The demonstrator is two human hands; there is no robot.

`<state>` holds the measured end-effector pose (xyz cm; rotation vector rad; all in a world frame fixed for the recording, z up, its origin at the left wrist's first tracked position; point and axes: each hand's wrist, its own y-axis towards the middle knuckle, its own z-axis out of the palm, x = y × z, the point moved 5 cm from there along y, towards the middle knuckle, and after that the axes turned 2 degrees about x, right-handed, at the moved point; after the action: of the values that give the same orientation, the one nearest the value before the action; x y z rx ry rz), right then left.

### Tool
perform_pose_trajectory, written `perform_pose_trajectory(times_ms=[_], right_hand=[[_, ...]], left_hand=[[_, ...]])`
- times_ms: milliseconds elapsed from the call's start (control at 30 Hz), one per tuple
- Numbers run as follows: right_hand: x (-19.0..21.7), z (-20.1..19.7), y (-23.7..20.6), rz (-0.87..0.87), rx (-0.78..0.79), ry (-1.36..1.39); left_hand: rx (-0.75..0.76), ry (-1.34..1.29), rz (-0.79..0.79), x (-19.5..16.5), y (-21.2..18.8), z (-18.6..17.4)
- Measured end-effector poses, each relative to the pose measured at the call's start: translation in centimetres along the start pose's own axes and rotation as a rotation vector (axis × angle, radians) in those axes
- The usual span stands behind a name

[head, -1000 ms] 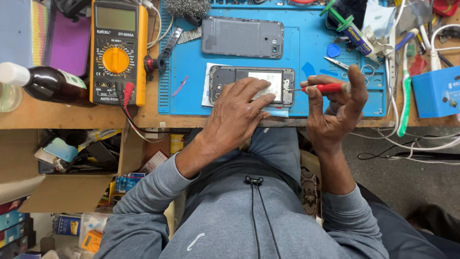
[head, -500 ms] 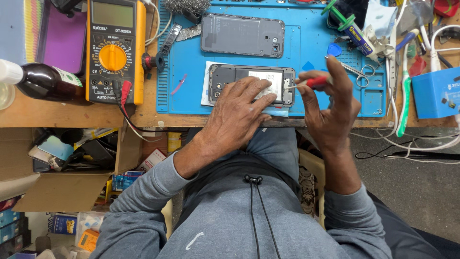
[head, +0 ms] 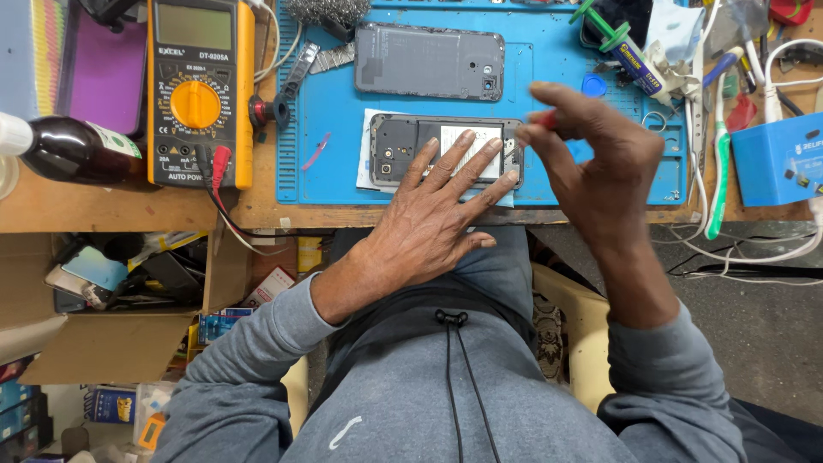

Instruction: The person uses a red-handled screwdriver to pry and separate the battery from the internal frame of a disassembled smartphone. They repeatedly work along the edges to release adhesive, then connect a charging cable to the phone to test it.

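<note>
The left hand (head: 437, 214) lies flat, fingers spread and gripping nothing, with its fingertips (head: 467, 137) pressing on the opened phone (head: 403, 150) in the middle of the frame. That phone rests with its insides showing on a white sheet at the lower part of the blue mat (head: 557, 77), just above the wooden table edge (head: 129, 210). The right hand (head: 591, 163) hovers right of the phone, its thumb and fingers pinched around a small red-handled tool (head: 543, 118), of which only a bit of red shows; the tip seems to meet the phone's right end, though the fingers hide the contact.

Above the opened phone, near the top centre, lies a grey back cover (head: 429, 62) with its camera hole to the right. At the upper left stands a yellow multimeter (head: 199, 86), and a dark bottle (head: 73, 154) lies on its side further left. A blue box (head: 776, 159) sits at the right edge, with a green-and-white toothbrush (head: 720, 163) just beside it.
</note>
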<state>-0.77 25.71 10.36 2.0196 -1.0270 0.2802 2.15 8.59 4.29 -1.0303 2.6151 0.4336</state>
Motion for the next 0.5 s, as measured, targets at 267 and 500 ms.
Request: perform_pose_trajectory(times_ms=[267, 500], right_hand=[[1.0, -0.2, 0.6, 0.014, -0.082, -0.073], [1.2, 0.1, 0.7, 0.039, 0.037, -0.031]], left_hand=[[-0.006, -0.016, 0.013, 0.1, -0.2, -0.1], [0.004, -0.005, 0.01, -0.2, -0.4, -0.8]])
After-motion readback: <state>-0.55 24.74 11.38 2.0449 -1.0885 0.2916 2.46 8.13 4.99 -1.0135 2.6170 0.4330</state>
